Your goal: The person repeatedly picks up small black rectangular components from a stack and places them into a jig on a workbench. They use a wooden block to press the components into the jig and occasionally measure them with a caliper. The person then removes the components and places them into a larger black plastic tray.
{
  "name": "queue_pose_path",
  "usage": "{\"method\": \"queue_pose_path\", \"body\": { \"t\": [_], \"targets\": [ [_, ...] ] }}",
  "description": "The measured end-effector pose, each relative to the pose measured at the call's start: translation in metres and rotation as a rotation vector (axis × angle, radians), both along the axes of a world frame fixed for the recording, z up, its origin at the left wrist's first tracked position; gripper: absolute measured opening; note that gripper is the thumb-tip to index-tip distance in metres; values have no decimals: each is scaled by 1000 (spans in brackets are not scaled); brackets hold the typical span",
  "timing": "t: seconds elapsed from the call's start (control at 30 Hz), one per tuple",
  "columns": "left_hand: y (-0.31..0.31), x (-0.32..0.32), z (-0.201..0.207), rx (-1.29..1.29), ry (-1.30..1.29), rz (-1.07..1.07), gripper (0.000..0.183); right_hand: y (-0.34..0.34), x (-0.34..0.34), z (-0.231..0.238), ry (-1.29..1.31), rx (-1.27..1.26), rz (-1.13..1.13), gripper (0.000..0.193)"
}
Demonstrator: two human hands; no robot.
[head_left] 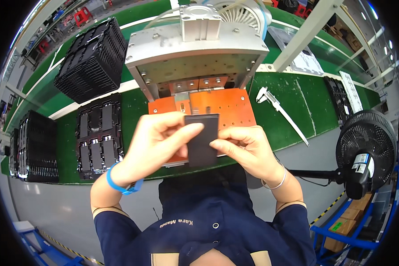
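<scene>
Both my hands hold a flat black battery cell (203,144), a thin rectangle with two small tabs at its far edge. My left hand (166,137) pinches its left side near the top, thumb across the face. With thumb and fingers, my right hand (246,144) grips the right edge. The cell is above the front of an orange base plate (235,106), which has small holes and belongs to a metal press (195,46). To the left, a black plastic tray (99,133) carries several similar dark cells.
Tall stacks of black trays (93,60) (37,146) stand at the left on the green bench (279,122). A caliper (281,113) lies right of the press. A black fan (365,150) is at the right edge. More trays (337,95) lie at the far right.
</scene>
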State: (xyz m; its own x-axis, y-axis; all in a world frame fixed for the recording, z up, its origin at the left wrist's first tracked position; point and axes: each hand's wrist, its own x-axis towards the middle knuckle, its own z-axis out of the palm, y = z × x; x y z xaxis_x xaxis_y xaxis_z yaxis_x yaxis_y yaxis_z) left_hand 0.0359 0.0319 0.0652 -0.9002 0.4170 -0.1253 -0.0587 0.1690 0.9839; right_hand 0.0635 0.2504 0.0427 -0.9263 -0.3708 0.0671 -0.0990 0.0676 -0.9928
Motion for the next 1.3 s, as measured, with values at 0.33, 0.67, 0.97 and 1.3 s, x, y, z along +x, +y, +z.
{"method": "queue_pose_path", "body": {
  "t": [0.33,0.67,0.97,1.3],
  "targets": [
    [-12,0,-47,-376,1168,-43,37,14,-49,-3,-369,332,-34,31],
    [-10,-11,-58,-555,1030,-498,72,-2,-64,-28,781,725,-143,20],
    [-12,-15,-66,-497,1019,-508,71,-13,-63,-35,847,900,-119,35],
    [-11,-17,-65,-504,1014,-505,70,-12,-62,-34,807,922,-131,35]
  ]
}}
